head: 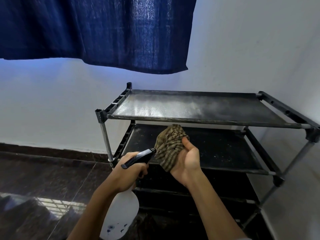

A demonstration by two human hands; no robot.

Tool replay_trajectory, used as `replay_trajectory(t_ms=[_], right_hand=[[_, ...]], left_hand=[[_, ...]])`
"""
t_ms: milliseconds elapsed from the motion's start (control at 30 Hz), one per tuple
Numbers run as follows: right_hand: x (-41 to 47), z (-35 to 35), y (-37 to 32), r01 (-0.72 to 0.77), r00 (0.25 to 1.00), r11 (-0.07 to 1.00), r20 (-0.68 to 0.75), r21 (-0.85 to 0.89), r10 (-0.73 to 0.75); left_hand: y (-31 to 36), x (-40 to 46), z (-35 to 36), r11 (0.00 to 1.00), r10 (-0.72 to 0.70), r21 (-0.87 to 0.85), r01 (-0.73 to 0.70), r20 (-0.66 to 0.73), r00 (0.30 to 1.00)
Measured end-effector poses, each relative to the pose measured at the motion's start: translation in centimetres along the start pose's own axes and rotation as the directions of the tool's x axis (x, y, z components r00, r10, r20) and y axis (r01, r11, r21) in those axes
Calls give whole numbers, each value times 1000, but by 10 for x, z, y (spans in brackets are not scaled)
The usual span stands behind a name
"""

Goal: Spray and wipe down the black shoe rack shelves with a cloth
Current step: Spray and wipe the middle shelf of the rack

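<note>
The black shoe rack (200,121) stands against the white wall, with several fabric shelves on metal poles. Its top shelf (173,105) glistens with wet spray, and mist hangs over its right part. The second shelf (225,153) is dusty with pale specks. My left hand (128,170) grips the neck of a white spray bottle (121,215) with a black nozzle (140,157) that points at the cloth. My right hand (186,161) holds a bunched brown striped cloth (170,146) in front of the second shelf.
A dark blue curtain (97,30) hangs overhead at the upper left. The floor is dark glossy tile (43,187) with a dark skirting along the wall. A white wall (259,45) closes in behind and to the right of the rack.
</note>
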State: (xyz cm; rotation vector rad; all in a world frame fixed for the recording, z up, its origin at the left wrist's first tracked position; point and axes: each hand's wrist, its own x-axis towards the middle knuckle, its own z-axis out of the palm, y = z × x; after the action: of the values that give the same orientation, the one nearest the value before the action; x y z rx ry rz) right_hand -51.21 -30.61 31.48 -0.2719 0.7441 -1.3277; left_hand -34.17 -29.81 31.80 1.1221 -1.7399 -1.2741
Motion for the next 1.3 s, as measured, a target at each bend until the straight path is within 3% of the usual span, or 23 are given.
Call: replay_trajectory(t_ms=[200,400,667,833,933,1033,1133,1200,1267,1300], right_hand=[[2,-7,-4,-8,999,1000,-37,23,9],[0,-10,-7,-26,999,997,-41,66,29],[-3,-9,-7,-26,999,997,-38,77,29],[-1,-13,-6,-39,998,996,-44,77,43],[2,-12,-3,-32,997,998,-74,59,36],[7,-9,6,-43,991,999,-129,-11,41],[18,-6,19,-36,986,996,-163,-79,23],[30,-3,27,12,981,988,-189,-157,-42],[41,3,31,107,961,912,-194,-395,-197],[46,6,30,153,947,796,-143,-586,-287]], left_hand=[[0,0,9,1000,18,3,-18,44,999],[-4,4,11,997,77,29,-75,-67,995],[-11,6,6,997,16,80,-13,-34,999],[-14,5,-21,984,144,137,-116,-215,966],[-16,7,-42,989,133,108,-104,-312,941],[-34,12,-62,989,85,142,-48,-272,958],[-54,13,-74,990,-69,109,92,-201,977],[-63,12,-72,989,-111,72,132,-239,965],[-66,12,-68,994,-93,28,105,-282,955],[-66,11,-67,998,-45,28,55,-271,962]])
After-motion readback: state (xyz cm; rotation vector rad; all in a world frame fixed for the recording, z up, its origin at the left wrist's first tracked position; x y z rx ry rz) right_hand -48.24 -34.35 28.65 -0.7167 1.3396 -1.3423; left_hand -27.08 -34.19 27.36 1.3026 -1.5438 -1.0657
